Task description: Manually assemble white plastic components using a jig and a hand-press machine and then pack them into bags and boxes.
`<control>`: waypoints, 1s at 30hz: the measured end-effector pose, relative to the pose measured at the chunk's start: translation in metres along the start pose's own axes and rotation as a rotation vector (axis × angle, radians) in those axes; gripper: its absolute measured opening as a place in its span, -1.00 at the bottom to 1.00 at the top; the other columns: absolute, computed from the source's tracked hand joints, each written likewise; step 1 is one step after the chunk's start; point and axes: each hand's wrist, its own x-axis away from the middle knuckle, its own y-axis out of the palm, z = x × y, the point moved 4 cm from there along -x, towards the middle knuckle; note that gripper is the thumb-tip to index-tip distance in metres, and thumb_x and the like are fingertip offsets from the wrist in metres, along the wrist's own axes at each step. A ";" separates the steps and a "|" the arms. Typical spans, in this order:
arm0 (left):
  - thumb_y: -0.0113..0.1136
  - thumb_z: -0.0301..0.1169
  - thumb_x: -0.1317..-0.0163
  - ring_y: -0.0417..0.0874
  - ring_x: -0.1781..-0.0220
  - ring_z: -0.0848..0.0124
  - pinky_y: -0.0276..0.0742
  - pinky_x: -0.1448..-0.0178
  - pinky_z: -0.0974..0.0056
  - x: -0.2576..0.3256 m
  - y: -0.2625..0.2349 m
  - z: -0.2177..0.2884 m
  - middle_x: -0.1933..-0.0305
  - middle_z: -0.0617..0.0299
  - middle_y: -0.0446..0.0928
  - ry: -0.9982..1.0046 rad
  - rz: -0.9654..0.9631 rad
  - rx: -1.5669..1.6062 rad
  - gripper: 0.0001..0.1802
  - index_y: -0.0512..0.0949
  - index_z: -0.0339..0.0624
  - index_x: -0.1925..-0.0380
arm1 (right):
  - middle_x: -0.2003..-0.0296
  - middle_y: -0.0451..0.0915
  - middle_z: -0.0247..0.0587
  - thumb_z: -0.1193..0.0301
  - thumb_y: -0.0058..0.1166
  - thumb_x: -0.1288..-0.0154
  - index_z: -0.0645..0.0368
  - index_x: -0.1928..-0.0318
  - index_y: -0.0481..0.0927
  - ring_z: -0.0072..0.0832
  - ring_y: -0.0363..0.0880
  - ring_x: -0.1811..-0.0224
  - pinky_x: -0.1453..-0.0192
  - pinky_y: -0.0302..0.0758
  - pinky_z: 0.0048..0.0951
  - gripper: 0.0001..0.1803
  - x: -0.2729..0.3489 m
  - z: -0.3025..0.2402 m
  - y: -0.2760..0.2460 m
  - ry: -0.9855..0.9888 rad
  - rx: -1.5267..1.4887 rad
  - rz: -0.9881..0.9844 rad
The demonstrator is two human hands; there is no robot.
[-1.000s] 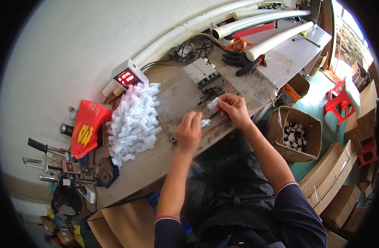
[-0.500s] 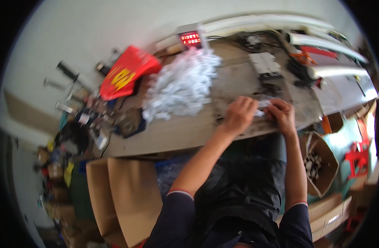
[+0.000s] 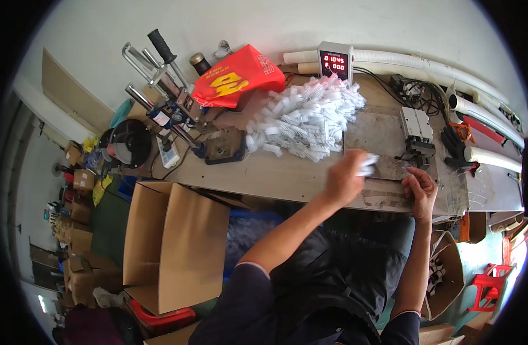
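My left hand point(image 3: 345, 179) is above the front of the workbench point(image 3: 264, 183), blurred by motion. Its fingers are closed on small white ribbed plastic pieces point(image 3: 367, 164) that stick out past the fingertips. To the right, my right hand point(image 3: 421, 191) has thumb and fingers pinched near the bench edge; whatever lies between them is too small to make out. Just beyond it stands a metal clamp fixture point(image 3: 418, 135) with a silver block on top. A heap of similar white ribbed pieces point(image 3: 310, 121) lies beyond and left of my left hand.
A lit counter box point(image 3: 335, 61) stands behind the heap, near white tubes point(image 3: 402, 59). Left of the heap are a red bag point(image 3: 241, 77) and a lever hand press point(image 3: 175, 109). An open cardboard box point(image 3: 192, 247) stands below the bench's front edge; another carton point(image 3: 448, 282) is at right.
My hands were close together over a white piece; now they are apart, the left one holding white pieces nearer the heap. The whole view has shifted, bringing more of the press into sight.
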 end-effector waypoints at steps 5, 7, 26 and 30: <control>0.21 -0.67 -0.05 0.72 0.06 -0.03 0.67 0.02 0.03 0.028 -0.144 -0.052 0.11 0.04 0.65 -0.079 0.215 -0.511 -0.58 0.57 -0.10 0.05 | 0.38 0.68 -0.36 0.35 0.22 -0.46 0.29 -0.01 0.70 -0.72 0.49 0.45 0.36 0.39 -0.64 -0.73 -0.001 -0.004 -0.004 0.000 -0.008 0.008; 0.29 -0.57 -0.15 0.68 -0.03 -0.01 0.64 -0.02 -0.02 0.042 -0.187 -0.073 0.07 0.09 0.61 -0.237 0.212 -0.786 -0.66 0.58 -0.06 0.06 | 0.40 0.66 -0.37 0.37 0.21 -0.46 0.29 -0.02 0.69 -0.72 0.47 0.47 0.40 0.38 -0.63 -0.74 -0.002 0.001 -0.005 0.010 0.042 0.004; 0.33 -0.35 -0.30 0.74 0.30 0.04 0.58 0.18 0.06 0.039 -0.221 -0.089 0.33 0.01 0.70 -0.540 0.283 -0.608 -0.82 0.63 -0.20 0.19 | 0.40 0.66 -0.37 0.37 0.19 -0.47 0.28 0.03 0.70 -0.72 0.48 0.47 0.39 0.38 -0.63 -0.77 -0.001 0.003 -0.002 0.011 0.041 0.016; 0.33 -0.37 -0.29 0.74 0.27 -0.01 0.59 0.17 0.05 0.025 -0.212 -0.092 0.31 -0.01 0.71 -0.484 0.295 -0.552 -0.82 0.63 -0.18 0.16 | 0.41 0.67 -0.37 0.39 0.19 -0.47 0.27 0.05 0.71 -0.73 0.48 0.47 0.40 0.38 -0.64 -0.79 -0.001 0.004 0.001 0.016 0.038 0.032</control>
